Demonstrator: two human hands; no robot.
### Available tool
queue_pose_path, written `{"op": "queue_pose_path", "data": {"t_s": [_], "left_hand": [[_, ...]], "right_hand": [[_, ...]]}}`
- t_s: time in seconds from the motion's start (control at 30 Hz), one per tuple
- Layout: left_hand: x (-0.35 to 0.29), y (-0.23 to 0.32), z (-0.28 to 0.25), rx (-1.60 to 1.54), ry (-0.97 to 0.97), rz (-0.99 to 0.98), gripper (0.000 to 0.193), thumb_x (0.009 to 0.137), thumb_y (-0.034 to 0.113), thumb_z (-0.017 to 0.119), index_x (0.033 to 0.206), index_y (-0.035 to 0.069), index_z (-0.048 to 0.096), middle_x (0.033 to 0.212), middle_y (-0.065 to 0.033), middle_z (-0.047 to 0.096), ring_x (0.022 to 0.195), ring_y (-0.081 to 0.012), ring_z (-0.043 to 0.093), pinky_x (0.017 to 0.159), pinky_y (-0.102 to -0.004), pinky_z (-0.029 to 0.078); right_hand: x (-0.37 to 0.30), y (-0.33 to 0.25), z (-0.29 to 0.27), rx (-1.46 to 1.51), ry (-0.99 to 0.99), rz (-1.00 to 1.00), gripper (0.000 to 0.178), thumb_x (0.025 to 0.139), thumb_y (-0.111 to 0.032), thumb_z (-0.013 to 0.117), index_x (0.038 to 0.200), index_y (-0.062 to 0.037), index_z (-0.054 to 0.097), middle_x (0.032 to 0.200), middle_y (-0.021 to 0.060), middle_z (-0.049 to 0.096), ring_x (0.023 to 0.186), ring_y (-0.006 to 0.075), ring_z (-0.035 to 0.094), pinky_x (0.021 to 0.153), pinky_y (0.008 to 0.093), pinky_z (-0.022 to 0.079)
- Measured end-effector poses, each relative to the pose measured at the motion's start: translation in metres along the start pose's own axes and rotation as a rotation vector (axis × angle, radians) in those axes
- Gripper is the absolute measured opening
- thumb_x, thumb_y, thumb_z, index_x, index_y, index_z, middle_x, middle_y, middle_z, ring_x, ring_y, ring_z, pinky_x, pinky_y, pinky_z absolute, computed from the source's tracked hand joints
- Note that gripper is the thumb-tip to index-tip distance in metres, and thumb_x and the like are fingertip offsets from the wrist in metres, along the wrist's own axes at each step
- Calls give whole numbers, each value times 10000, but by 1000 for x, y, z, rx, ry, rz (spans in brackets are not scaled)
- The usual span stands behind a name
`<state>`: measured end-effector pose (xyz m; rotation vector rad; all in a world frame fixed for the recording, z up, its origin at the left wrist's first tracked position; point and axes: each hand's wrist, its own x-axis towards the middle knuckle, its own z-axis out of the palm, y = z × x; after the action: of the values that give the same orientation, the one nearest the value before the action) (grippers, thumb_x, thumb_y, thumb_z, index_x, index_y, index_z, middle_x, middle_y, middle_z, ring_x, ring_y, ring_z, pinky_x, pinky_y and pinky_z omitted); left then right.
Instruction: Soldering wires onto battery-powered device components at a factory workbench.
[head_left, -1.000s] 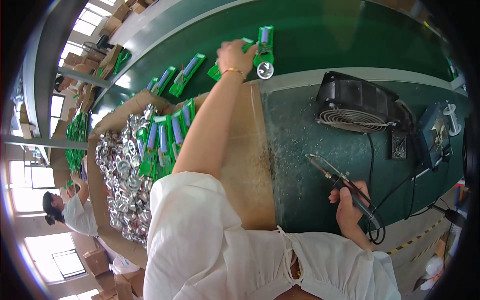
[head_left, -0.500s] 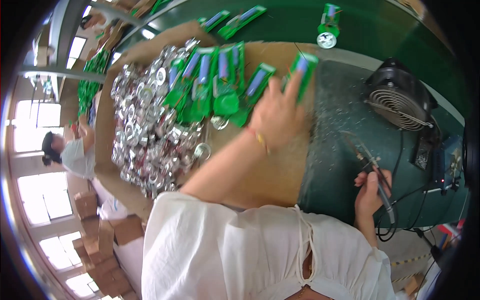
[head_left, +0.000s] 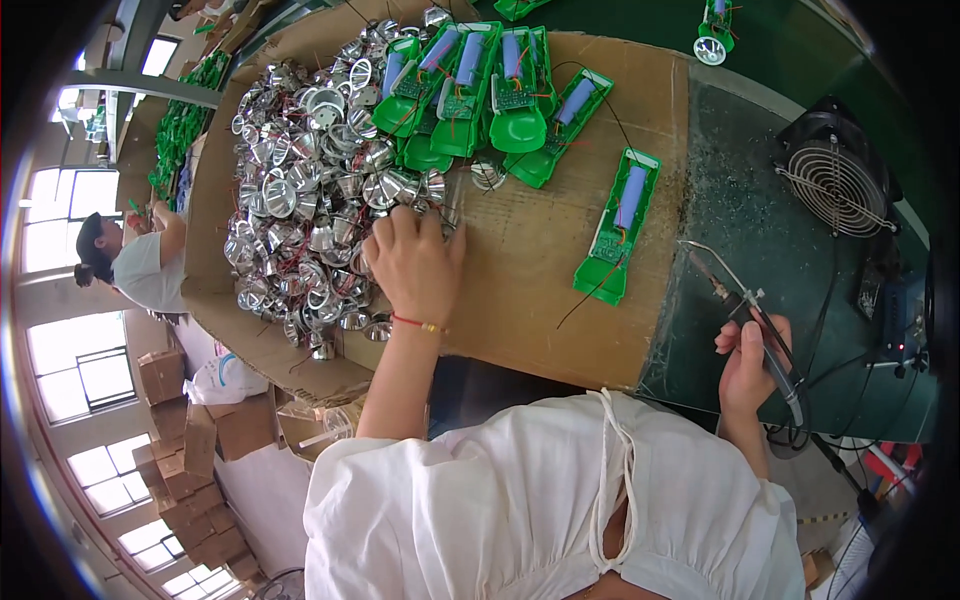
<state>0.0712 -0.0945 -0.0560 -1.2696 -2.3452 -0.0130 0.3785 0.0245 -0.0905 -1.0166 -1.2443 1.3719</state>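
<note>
My left hand [head_left: 412, 268] rests curled at the edge of the heaped reflector cups [head_left: 280, 197]; whether it grips one, I cannot tell; cups appear light, stiff, slippery; hold by the rim; my right hand [head_left: 755, 368] grasps the soldering iron [head_left: 743, 305]; between both hands lies a green casing [head_left: 620, 225], its black lead [head_left: 573, 310] liable to snag; clustered casings [head_left: 460, 105] lie beyond my left.

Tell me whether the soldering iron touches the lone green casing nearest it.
Apart: the head view plainly shows a strip of cardboard between the soldering iron and the green casing.
</note>
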Motion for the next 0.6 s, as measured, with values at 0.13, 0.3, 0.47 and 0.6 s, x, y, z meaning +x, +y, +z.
{"op": "queue_pose_path", "data": {"t_s": [0.13, 0.3, 0.47, 0.6], "left_hand": [[-14, 8, 11, 7, 8, 76, 179, 705, 270, 633, 752, 99, 609, 815, -59, 506, 800, -227, 472, 685, -367, 344], [-53, 31, -3, -610, -122, 598, 281, 712, 133, 519, 987, 136, 581, 926, -54, 533, 802, -203, 514, 672, -313, 397], [-69, 17, -4, -578, 156, 318, 320, 575, 207, 761, 795, 98, 557, 846, -69, 506, 716, -241, 500, 612, -344, 390], [-52, 21, -10, -679, -68, 132, 373, 577, 232, 763, 846, 69, 563, 850, -84, 514, 738, -259, 497, 617, -353, 400]], "right_hand": [[-6, -6, 2, -15, -36, 12, 198, 811, -125, 550, 900, 35, 477, 661, 128, 570, 509, 150, 541, 460, 237, 455], [-10, -6, 3, -64, -60, 62, 206, 814, -128, 551, 914, 34, 474, 672, 126, 575, 523, 145, 543, 471, 233, 455], [-8, -11, 3, -47, -65, 36, 201, 817, -124, 553, 914, 34, 475, 681, 129, 579, 527, 145, 546, 473, 235, 455], [-8, -8, 4, -59, -77, 64, 209, 817, -127, 560, 919, 33, 473, 687, 136, 581, 535, 147, 552, 478, 237, 456]]}}
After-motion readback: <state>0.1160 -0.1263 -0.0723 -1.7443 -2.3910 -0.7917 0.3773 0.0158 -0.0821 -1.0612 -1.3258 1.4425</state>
